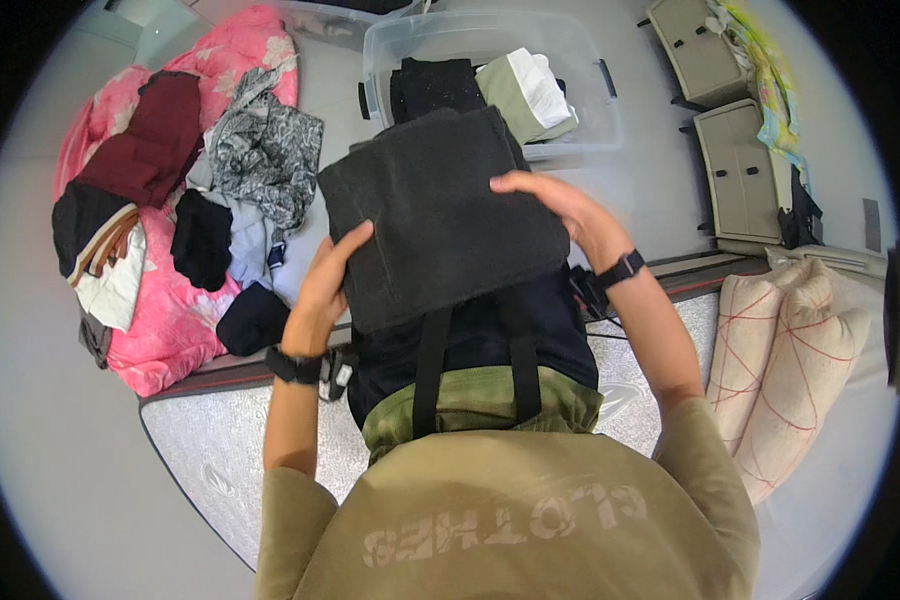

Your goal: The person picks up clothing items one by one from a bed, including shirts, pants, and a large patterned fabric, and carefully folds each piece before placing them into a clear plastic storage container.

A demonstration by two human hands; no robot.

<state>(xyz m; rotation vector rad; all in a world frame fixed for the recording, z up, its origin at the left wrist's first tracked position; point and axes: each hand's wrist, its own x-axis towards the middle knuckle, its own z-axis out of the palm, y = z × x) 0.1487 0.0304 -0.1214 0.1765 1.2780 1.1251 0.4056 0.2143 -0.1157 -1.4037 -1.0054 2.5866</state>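
A dark grey folded garment [450, 217], flat and roughly square, is held up in front of my body. My left hand [326, 281] grips its left edge, with the thumb on top and the fingers hidden below. On the right side my right hand [562, 206] clasps it the same way, thumb resting on the cloth. Just beyond it stands a clear plastic storage box [487, 34] without a lid over it. Inside the box lie folded black clothes [435, 84] and a sage green and white folded garment [529, 97].
At left, a pink floral quilt [169, 330] carries a maroon garment [146, 142], a grey patterned garment [266, 150] and several black pieces. Two beige cabinets [742, 172] stand at right, near rolled cream bedding [787, 360]. A mattress [217, 450] lies beneath me.
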